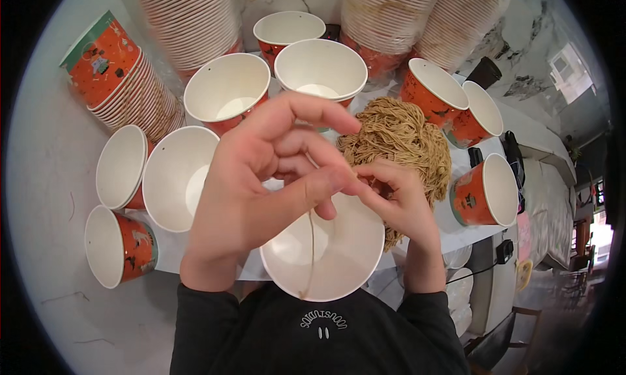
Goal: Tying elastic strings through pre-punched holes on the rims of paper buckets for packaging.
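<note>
Both hands are up close over a white-lined paper cup (339,258) that sits just in front of the person's dark top. Left hand (261,179) is curled, thumb and fingers pinched on a thin tan string (312,245). Right hand (398,202) is also closed, fingertips pinching the same string where it meets the left thumb; the two hands touch at that point. The string hangs straight down from the pinch into the cup, its loose end near the cup's lower rim. Right behind the right hand is a big tangled bundle of tan twine (398,137), lying on the white table (45,199) and partly hidden by the fingers. Around it are loose orange paper cups: two upright open ones (228,91) (319,69) beyond the hands, one further back (287,29), several tipped on their sides to the left (120,166) (117,245) (176,176) and right (486,192) (437,88). A nested stack of orange cups (124,82) lies at far left, and wrapped sleeves of stacked cups (391,16) stand along the back edge.
</note>
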`<act>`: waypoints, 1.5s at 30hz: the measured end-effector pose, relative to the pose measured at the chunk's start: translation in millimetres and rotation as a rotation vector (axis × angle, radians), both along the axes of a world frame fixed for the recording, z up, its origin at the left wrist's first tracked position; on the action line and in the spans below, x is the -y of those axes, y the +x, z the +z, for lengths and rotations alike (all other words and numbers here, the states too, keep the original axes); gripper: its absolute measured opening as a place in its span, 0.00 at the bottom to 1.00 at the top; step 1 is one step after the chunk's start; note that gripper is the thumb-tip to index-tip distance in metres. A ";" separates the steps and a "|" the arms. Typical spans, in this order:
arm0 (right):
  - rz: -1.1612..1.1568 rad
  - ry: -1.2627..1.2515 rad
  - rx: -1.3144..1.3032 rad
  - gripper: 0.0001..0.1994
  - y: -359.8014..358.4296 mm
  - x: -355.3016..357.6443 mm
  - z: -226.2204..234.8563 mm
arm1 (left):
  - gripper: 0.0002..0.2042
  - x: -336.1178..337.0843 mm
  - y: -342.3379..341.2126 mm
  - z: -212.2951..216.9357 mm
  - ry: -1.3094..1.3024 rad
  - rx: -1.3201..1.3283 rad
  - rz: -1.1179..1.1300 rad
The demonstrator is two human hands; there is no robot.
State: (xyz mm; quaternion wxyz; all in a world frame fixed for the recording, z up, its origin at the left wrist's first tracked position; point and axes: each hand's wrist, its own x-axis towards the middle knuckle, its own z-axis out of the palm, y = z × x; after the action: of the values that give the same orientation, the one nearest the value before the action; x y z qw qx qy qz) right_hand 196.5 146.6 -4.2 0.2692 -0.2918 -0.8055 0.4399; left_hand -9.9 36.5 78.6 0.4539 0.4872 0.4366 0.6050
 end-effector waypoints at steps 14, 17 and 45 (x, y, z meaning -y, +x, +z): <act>-0.119 -0.415 -0.156 0.05 1.9 -11.4 -7.3 | 0.13 127.2 -49.7 -57.0 -0.293 -1.259 0.525; -0.078 -0.442 -0.154 0.06 -2.4 -11.7 -6.1 | 0.11 142.8 -41.4 -57.6 0.066 -1.160 0.865; 0.197 0.336 -0.210 0.13 -83.6 82.1 -73.2 | 0.12 226.9 -64.3 -71.4 1.056 -0.641 1.607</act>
State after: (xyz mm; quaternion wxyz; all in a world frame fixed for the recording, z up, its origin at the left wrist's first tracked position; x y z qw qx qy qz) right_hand 112.9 64.5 -77.4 0.3523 -0.1151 -0.8596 0.3517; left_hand -74.2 -190.3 7.3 -0.4995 0.3272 0.4131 0.6877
